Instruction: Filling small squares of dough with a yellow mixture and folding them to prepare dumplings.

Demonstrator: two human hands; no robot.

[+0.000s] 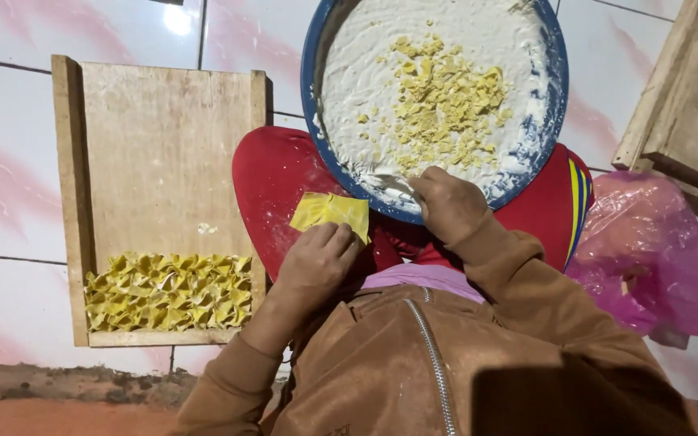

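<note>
two hands (pixel 317 258), one yellow wrapper (pixel 331 212)

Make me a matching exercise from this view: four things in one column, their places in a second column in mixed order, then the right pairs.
Things
1. yellow wrapper
2. folded yellow pieces
3. blue basin
4. pink plastic bag

Places
A. on the red-clad lap, holding white flour and yellow scraps
B. in rows at the near end of the wooden tray
C. on the floor at the right
D. at the fingertips of the left hand

Pairs: 1-D, 2-B, 3-A, 4-C
</note>
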